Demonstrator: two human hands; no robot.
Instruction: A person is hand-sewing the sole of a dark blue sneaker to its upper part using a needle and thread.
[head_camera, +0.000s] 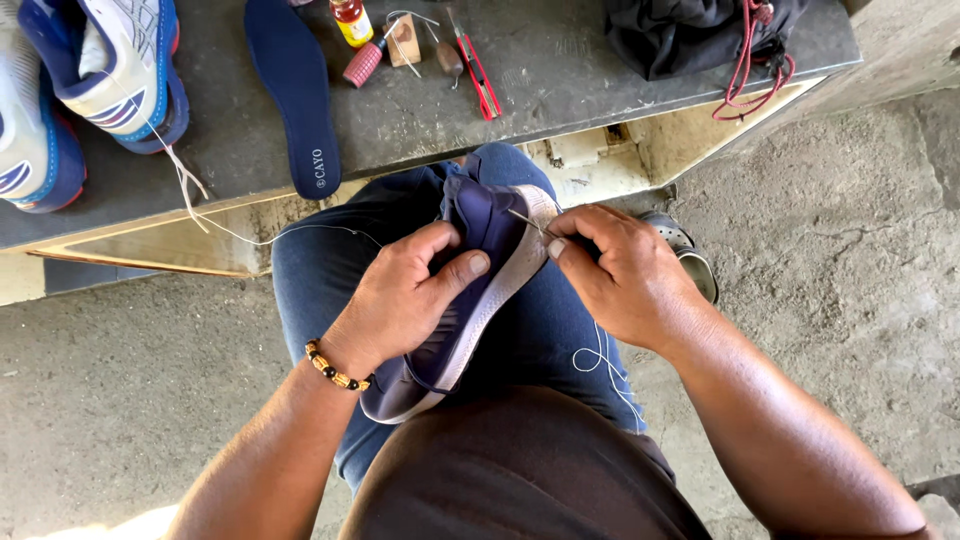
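Concrete floor below; left hand (400, 295) grips navy shoe (480, 290) on lap, right hand (625, 275) pinches needle (525, 220).

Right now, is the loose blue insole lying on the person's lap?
No, the blue insole lies flat on the grey bench, apart from both hands.

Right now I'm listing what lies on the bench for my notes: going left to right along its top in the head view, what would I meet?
Blue and white sneakers → dark blue insole → small yellow bottle → small wooden block → red-handled tool → black cloth with red cord.
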